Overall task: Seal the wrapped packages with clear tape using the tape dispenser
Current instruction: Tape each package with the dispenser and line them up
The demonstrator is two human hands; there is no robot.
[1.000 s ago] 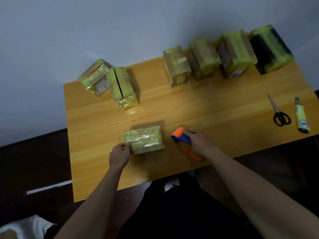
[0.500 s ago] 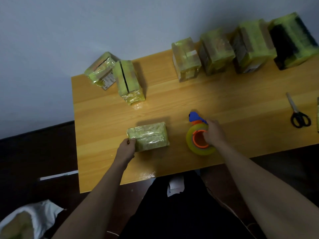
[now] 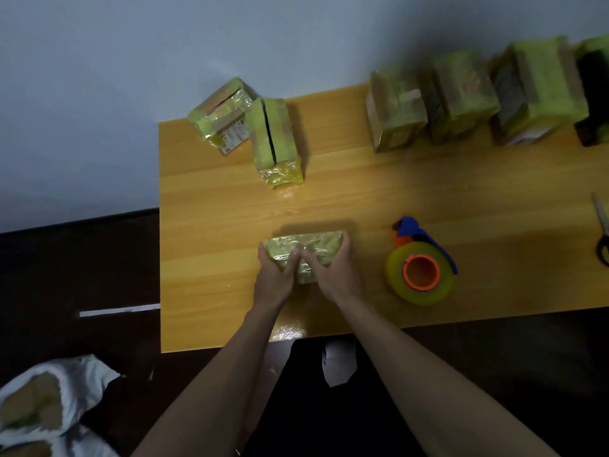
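Wrapped package (image 3: 306, 249) held at near edge by left hand (image 3: 275, 278) and right hand (image 3: 336, 275); film judged slippery, firm side grip advised.

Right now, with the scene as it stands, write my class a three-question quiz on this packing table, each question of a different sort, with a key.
1. True or false: the right hand holds the tape dispenser.
2. Which item do both hands touch? A) the scissors B) the near package C) the dispenser
3. Fill in: the dispenser lies on the table to the ____ of the near package.

Key
1. False: it lies free on the table while the left hand and right hand are both on the near package.
2. B
3. right
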